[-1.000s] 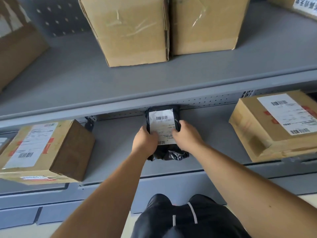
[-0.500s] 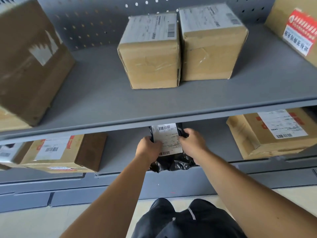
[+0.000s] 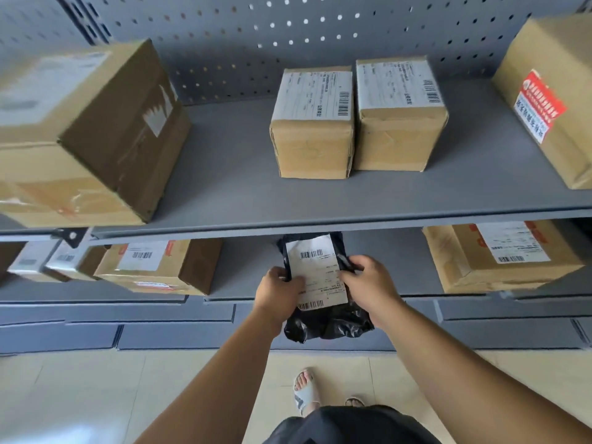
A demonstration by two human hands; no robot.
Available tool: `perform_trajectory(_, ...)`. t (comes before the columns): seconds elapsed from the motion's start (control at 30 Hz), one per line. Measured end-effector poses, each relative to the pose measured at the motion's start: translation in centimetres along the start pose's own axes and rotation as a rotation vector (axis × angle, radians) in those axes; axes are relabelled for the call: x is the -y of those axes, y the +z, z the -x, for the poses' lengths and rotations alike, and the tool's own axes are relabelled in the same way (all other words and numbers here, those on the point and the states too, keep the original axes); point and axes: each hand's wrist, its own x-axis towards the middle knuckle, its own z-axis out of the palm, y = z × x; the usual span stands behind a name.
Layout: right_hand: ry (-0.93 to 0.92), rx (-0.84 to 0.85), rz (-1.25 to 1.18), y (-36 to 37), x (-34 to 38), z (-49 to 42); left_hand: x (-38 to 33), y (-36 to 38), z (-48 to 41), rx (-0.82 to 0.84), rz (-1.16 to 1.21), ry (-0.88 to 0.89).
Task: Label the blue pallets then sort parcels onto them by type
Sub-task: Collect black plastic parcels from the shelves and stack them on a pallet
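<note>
A black plastic parcel bag (image 3: 323, 323) with a white barcode label sits between my hands at the front edge of the lower grey shelf (image 3: 243, 277). My left hand (image 3: 278, 291) grips its left side and my right hand (image 3: 368, 286) grips its right side, thumbs on the label. The bag's lower end hangs past the shelf edge. No blue pallet is in view.
Cardboard boxes stand on the lower shelf at left (image 3: 157, 267) and right (image 3: 499, 257). The upper shelf (image 3: 230, 187) carries two small labelled boxes (image 3: 314, 123) (image 3: 400, 113), a big box at left (image 3: 83, 133) and another at right (image 3: 551, 100). Beige floor tiles (image 3: 96, 395) lie below.
Both hands have drawn the black bag out toward the shelf's front edge. The view has pulled back and tilted up, showing more of the upper shelf and the floor.
</note>
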Motion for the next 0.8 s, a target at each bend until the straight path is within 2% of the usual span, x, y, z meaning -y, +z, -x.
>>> perform_trajectory(0.47,-0.214,0.334,0.008,1.9,3.3,5.1,3.4,-4.1,9.9,-0.332,0.394,-0.077)
perform_trajectory(0.8,-0.403,0.597,0.029,10.0,8.8,12.5,7.9,-12.4,17.2,-0.647,0.696,-0.026)
